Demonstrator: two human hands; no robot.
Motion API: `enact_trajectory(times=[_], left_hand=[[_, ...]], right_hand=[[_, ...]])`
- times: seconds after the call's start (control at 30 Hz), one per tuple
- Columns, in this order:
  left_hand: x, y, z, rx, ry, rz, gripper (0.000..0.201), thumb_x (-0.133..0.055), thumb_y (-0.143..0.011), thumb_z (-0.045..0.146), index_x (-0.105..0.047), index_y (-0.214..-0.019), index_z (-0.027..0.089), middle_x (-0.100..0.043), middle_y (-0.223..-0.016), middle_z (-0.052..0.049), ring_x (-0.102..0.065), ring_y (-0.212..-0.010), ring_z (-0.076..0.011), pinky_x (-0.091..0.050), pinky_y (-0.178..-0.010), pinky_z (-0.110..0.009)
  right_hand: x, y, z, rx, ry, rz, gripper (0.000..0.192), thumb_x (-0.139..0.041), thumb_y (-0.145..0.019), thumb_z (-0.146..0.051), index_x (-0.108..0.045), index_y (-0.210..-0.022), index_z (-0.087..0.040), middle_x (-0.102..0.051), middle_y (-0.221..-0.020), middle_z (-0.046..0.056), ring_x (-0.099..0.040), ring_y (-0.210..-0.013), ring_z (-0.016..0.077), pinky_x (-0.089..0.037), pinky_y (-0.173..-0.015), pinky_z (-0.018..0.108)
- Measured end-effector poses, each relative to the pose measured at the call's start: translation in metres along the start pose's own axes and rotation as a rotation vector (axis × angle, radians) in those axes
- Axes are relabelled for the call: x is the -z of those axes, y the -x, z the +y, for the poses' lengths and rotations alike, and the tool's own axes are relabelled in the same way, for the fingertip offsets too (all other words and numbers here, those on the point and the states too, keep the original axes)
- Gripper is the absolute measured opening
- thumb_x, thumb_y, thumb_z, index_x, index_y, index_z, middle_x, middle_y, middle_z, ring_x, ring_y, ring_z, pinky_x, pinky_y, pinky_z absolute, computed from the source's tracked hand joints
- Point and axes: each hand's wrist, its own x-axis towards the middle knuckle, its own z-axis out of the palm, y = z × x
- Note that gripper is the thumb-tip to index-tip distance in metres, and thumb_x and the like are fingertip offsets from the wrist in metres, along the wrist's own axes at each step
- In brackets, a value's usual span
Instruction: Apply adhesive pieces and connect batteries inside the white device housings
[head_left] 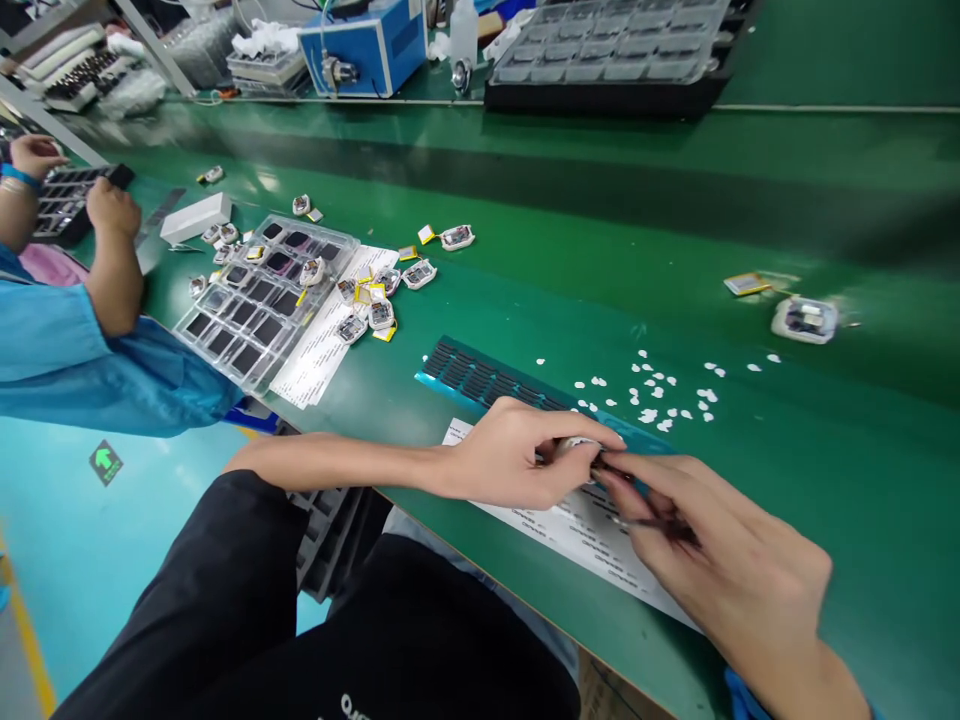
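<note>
nearby, white scraps [660, 395] and tray [262, 295] flank both hands [600, 480]

Place: a factory work line.
Worktop: long green worktop [675, 200] with many small gadget parts [381, 313] on it.
Trays: clear trays [259, 300] with little slots.
Machine: a blue box machine [367, 45].
People: another worker's blue sleeve [82, 360] close by.

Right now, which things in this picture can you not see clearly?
Head view only:
- Small white part in the left hand: mostly covered by fingers.
- Tweezers in the right hand: blurred, tips hidden.
- Print on the white label sheet: too small.
- Module at far right: blurred.
</note>
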Motion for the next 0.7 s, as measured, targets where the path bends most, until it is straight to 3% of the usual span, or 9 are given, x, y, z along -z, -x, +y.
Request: enact_trajectory(times=[0.23, 0.33, 0.5, 0.7], left_hand=[[0.0056, -0.0058, 0.0, 0.119, 0.248, -0.005, 0.03, -0.056, -0.098, 0.033, -0.074, -0.108, 0.011, -0.06, -0.054, 0.004, -0.063, -0.045, -0.01, -0.047, -0.046, -0.016], [0.008, -0.0071, 0.0031, 0.151, 0.285, -0.007, 0.026, -0.058, -0.098, 0.034, -0.073, -0.104, 0.014, -0.059, -0.057, 0.005, -0.061, -0.046, -0.0076, -0.047, -0.047, -0.016], [0.0061, -0.006, 0.0011, 0.131, 0.216, 0.016, 0.026, -0.058, -0.097, 0.035, -0.073, -0.104, 0.015, -0.059, -0.062, 0.004, -0.056, -0.047, -0.0061, -0.04, -0.045, -0.017], [0.0027, -0.0032, -0.0004, 0.008, 0.057, -0.019, 0.018, -0.065, -0.091, 0.031, -0.074, -0.095, 0.015, -0.055, -0.059, 0.005, -0.044, -0.05, -0.005, -0.035, -0.048, -0.018]], right_hand=[[0.0013, -0.0009, 0.0046, -0.076, -0.113, -0.005, 0.04, -0.066, -0.098, -0.01, -0.069, -0.13, -0.035, -0.081, -0.097, -0.004, -0.072, -0.065, 0.0098, -0.052, -0.053, 0.024], [0.0005, 0.002, 0.0044, -0.048, -0.091, 0.024, 0.045, -0.065, -0.095, -0.003, -0.07, -0.127, -0.034, -0.081, -0.092, -0.006, -0.074, -0.069, 0.0101, -0.055, -0.056, 0.023], [-0.0034, 0.0051, 0.004, 0.008, -0.004, 0.07, 0.041, -0.063, -0.093, 0.003, -0.071, -0.117, -0.029, -0.081, -0.09, -0.007, -0.075, -0.071, 0.0089, -0.054, -0.056, 0.021], [-0.0042, 0.001, -0.0004, -0.071, 0.011, 0.111, 0.026, -0.069, -0.095, -0.007, -0.069, -0.11, -0.028, -0.079, -0.09, -0.004, -0.072, -0.067, 0.0105, -0.049, -0.05, 0.024]])
